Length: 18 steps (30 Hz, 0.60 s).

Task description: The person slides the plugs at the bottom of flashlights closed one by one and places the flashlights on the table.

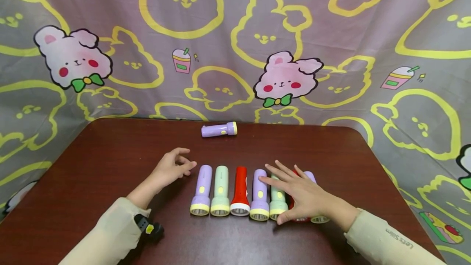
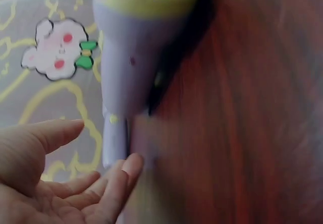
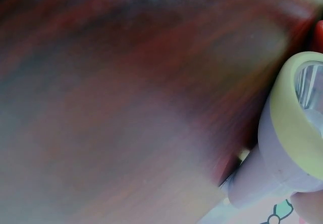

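Note:
Several flashlights stand side by side in a row on the table, lens ends toward me. From the left come a purple flashlight (image 1: 203, 185), a green flashlight (image 1: 221, 185), a red flashlight (image 1: 241, 185), another purple flashlight (image 1: 260, 185) and another green flashlight (image 1: 278, 199). My right hand (image 1: 301, 193) spreads its fingers over the right part of the row, partly hiding a red one and a purple one (image 1: 310, 175). Just left of the row, my left hand (image 1: 173, 169) has loosely bent fingers and holds nothing. In the left wrist view, the nearest purple flashlight (image 2: 131, 62) rises beyond the left hand (image 2: 65, 193).
A lone purple flashlight (image 1: 219, 129) lies sideways near the back edge of the dark wooden table (image 1: 147, 142). Behind it hangs a patterned curtain (image 1: 220, 44) with cartoon bears and rabbits. A black strapped device (image 1: 149, 226) sits at the left wrist.

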Tool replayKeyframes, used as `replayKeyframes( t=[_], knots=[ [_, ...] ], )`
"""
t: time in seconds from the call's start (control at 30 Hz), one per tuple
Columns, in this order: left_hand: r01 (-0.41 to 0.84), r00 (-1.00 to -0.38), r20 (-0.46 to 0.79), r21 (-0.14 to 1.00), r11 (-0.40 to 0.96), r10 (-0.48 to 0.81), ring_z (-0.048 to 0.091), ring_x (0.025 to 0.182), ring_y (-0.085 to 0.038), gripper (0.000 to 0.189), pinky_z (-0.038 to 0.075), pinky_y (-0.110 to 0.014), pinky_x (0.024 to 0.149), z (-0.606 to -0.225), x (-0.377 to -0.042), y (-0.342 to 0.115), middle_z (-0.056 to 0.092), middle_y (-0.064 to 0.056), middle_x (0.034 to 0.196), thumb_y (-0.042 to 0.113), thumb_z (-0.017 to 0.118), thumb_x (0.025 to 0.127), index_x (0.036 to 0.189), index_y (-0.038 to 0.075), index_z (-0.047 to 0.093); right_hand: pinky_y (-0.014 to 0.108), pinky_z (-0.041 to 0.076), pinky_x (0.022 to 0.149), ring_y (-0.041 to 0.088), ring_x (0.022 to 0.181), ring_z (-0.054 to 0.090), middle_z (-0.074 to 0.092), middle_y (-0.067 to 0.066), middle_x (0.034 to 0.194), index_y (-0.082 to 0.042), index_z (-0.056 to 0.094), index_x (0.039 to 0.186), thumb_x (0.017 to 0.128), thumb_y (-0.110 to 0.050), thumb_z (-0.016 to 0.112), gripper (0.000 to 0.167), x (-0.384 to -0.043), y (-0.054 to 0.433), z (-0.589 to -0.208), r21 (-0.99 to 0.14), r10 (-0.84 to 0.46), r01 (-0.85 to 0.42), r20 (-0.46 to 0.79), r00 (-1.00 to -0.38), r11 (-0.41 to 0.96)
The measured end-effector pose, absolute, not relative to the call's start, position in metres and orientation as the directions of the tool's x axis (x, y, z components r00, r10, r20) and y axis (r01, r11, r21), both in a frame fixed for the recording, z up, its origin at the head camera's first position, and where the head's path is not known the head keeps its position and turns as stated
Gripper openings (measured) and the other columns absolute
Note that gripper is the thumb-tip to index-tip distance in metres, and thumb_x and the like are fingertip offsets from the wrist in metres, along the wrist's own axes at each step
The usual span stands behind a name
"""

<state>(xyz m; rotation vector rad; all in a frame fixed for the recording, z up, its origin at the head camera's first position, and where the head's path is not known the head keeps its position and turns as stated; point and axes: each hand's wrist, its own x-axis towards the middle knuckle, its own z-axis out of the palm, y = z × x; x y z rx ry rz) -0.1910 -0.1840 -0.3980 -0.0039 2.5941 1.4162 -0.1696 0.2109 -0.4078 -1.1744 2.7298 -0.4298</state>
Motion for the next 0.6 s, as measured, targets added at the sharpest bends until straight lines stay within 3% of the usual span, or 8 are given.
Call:
replayKeyframes(
  t=[0.3,0.6],
  knots=[
    [-0.028,-0.999,-0.046,0.849,0.527,0.021,0.067,0.093,-0.029,0.054,0.053,-0.027,0.071,-0.409,-0.23,-0.194,0.068,-0.025,0.117,0.016,0.068,0.093,0.14,-0.003,0.047,0.08,0.016,0.106,0.041,0.152,0.015,0.021,0.003,0.167,-0.04,0.026,0.156,0.069,-0.076,0.07,0.103,-0.17,0.212,-0.408,-0.3,-0.736,-0.701,-0.003,-0.677,0.647],
    [0.006,-1.0,0.003,0.817,0.576,0.006,0.064,0.109,-0.041,0.053,0.052,-0.046,0.091,-0.41,-0.258,-0.191,0.065,-0.028,0.123,0.014,0.069,0.092,0.138,-0.004,0.049,0.08,0.016,0.107,0.041,0.152,0.016,0.021,0.002,0.167,-0.041,0.026,0.156,0.069,-0.077,0.069,0.104,-0.171,0.213,-0.409,-0.284,-0.736,-0.705,-0.006,-0.677,0.65]
  ],
)
